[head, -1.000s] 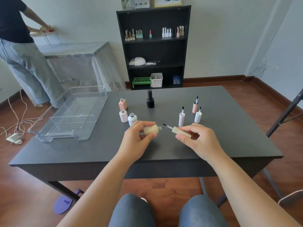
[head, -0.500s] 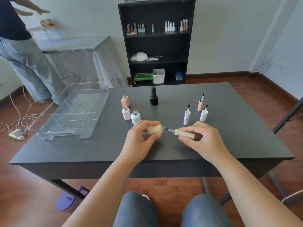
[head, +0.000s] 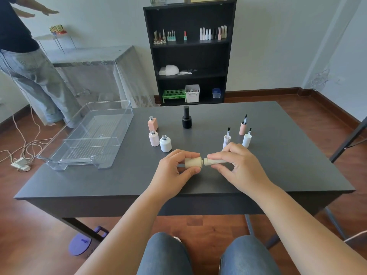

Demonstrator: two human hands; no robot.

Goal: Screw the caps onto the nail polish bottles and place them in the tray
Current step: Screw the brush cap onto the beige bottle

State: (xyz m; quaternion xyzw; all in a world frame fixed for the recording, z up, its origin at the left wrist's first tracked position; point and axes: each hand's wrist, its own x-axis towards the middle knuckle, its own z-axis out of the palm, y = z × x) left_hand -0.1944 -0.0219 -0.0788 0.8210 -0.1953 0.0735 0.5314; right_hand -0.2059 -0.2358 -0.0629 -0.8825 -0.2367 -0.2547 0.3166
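**Inspector A:** Nearest the camera, what are the hands doing?

**Inspector B:** The left hand [head: 174,170] is gripping a beige bottle [head: 193,162] sideways, thumb under it and fingers over it, just above the dark table [head: 288,167]. The right hand [head: 239,167] is pinching a beige ribbed cap [head: 214,161] between thumb and fingertips. The cap is lying in line with the bottle, its open end sitting at the bottle's neck. I cannot tell how far it is threaded on.

**Inspector A:** And just beyond the hands?

**Inspector B:** To the left, three uncapped bottles are standing upright and close together: a white bottle [head: 165,143], a pale pink bottle [head: 154,138] beside it, and a peach square bottle [head: 152,124] behind those. To the right, three caps are standing with brushes pointing up: a white ribbed cap [head: 226,140] partly behind the right hand's fingers, a white smooth cap [head: 246,140], and a peach cap [head: 242,128] farther back.

**Inspector A:** Anything capped?

**Inspector B:** A black bottle [head: 186,120] is standing near the middle of the table, cap on, well apart from the groups.

**Inspector A:** The tray?

**Inspector B:** The clear tray [head: 65,150] is sitting at the table's left edge, overhanging it, with no bottles inside.

**Inspector A:** Background?

**Inspector B:** A black shelf unit [head: 190,80] is standing against the far wall. A second person [head: 25,62] is standing at far left.
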